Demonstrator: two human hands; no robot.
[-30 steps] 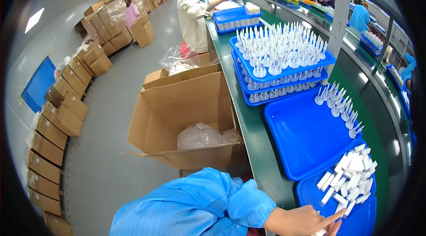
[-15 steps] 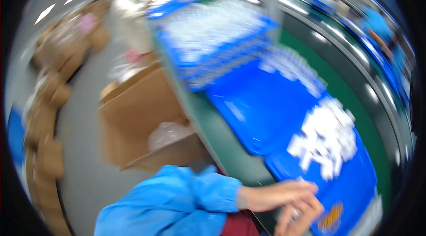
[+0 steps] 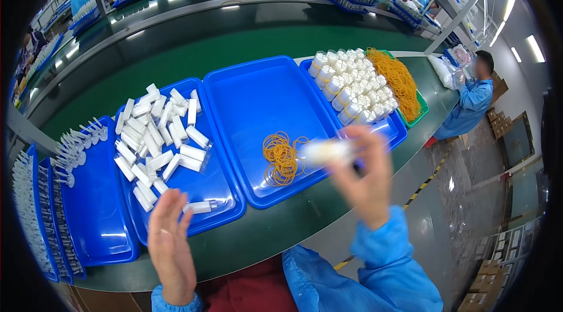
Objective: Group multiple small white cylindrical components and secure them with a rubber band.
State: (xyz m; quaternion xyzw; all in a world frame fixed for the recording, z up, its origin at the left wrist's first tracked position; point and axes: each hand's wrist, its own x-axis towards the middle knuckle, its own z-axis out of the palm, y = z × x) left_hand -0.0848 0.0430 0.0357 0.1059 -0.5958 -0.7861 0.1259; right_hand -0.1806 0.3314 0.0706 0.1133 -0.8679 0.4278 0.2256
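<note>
My right hand [image 3: 368,172] grips a white bundle [image 3: 326,152], smeared by motion, above the right edge of the middle blue tray [image 3: 252,101]. A loose heap of yellow-brown rubber bands [image 3: 280,159] lies in that tray, left of the bundle. My left hand [image 3: 171,241] is held upright with its fingers stretched out, empty, at the near edge of the left blue tray [image 3: 226,209]. Many small white box-shaped pieces [image 3: 155,133] are heaped in that tray. One white piece with a clear tip [image 3: 200,206] lies just beside my left fingers.
Rows of banded white bundles [image 3: 355,86] fill a blue tray at right. Beyond it, a green tray [image 3: 421,107] holds many rubber bands. Stacked blue trays [image 3: 50,218] with clear parts stand far left. A person in blue [image 3: 472,98] is at the table's right end; others work across.
My view has swung from the aisle and cartons at left to the trays in front. My hands, together before, are now apart, and the right one holds a white bundle.
</note>
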